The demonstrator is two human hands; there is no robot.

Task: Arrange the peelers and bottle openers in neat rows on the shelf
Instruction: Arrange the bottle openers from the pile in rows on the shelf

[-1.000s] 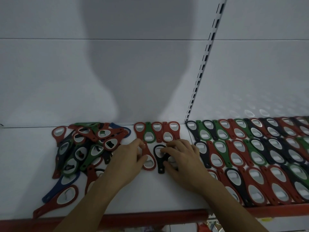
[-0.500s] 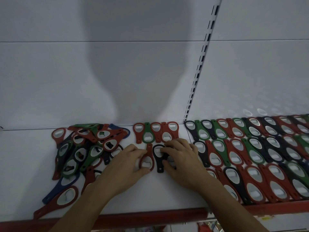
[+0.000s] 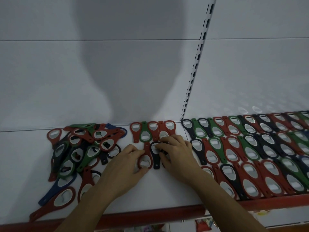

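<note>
On the white shelf (image 3: 167, 190), my left hand (image 3: 123, 166) pinches a red bottle opener (image 3: 145, 158) lying flat, thumb and fingers at its rounded end. Right beside it lies a black bottle opener (image 3: 155, 154), and my right hand (image 3: 177, 156) holds it with fingertips on its head. Behind both, a short row of red and green openers (image 3: 153, 133) lies against the back wall. A loose heap of red, green, black and blue openers (image 3: 80, 151) lies at the left. Neat rows of openers (image 3: 250, 151) fill the shelf at the right.
A slotted upright rail (image 3: 199, 64) splits the white back wall. The shelf's red front lip (image 3: 150, 216) runs along the near edge. Bare white shelf lies between my forearms and at the far left.
Both hands have slid the red and black openers slightly toward the back row, keeping them side by side. The view shifted a little.
</note>
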